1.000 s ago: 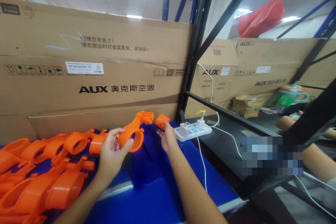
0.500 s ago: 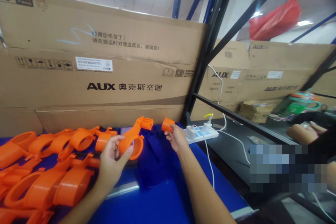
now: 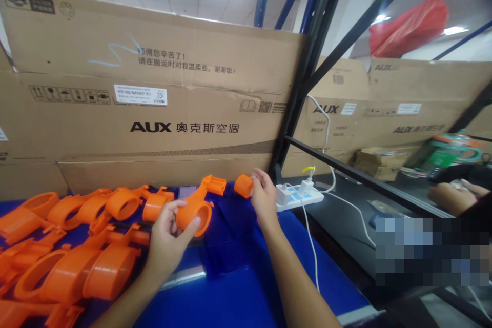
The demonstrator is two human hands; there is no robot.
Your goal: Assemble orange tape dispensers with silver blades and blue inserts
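Observation:
My left hand [image 3: 167, 238] is closed around an orange plastic ring-shaped part [image 3: 189, 208], with the thumb against the ring and the fingers behind it. From the ring a short arm rises to the right and ends in a squarish socket. My right hand [image 3: 264, 200] pinches a small orange cylindrical piece [image 3: 243, 186] by its right side. A narrow gap separates this piece from the end of the arm. Both parts are held above the blue table surface [image 3: 230, 297].
Several similar orange ring parts [image 3: 109, 271] lie in rows on the left. A phone-like object [image 3: 188, 192] lies behind my left hand. A white power strip [image 3: 302, 197] with cables sits to the right, beside a black rack post [image 3: 294, 113]. Another person's hands [image 3: 453, 197] are far right.
My right hand has brought the small cylindrical piece slightly left, closer to the ring part's arm. Its fingers have shifted and now point more upward. The left hand keeps its grip; the view has shifted slightly.

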